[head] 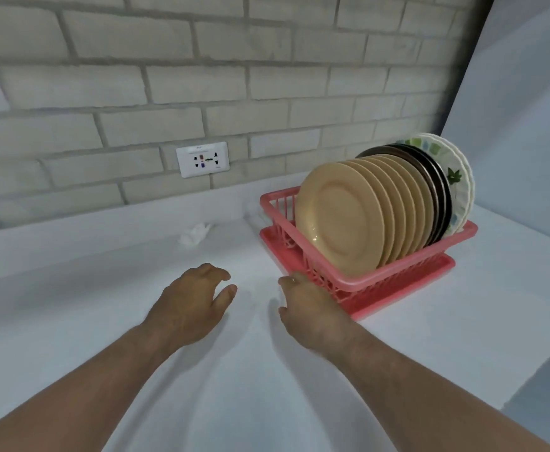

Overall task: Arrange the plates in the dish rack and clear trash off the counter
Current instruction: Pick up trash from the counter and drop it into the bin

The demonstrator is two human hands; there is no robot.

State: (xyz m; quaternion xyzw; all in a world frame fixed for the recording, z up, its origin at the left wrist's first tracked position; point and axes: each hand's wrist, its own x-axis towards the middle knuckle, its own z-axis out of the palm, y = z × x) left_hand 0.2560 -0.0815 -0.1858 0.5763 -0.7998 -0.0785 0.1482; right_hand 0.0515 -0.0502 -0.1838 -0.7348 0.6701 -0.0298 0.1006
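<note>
You have a pink dish rack [368, 286] holding tan plates [338, 220], dark brown plates [436, 181] and white plates [459, 177] patterned with green leaves and pale squares. Your counter [267, 370] is white, and your wall [201, 76] is pale grey brick.

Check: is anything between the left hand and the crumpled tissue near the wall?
Nothing visible. The left hand is over bare counter, and the crumpled tissue lies beyond it by the wall, with only white surface between. The pink dish rack stands off to the right, by the right hand.
</note>
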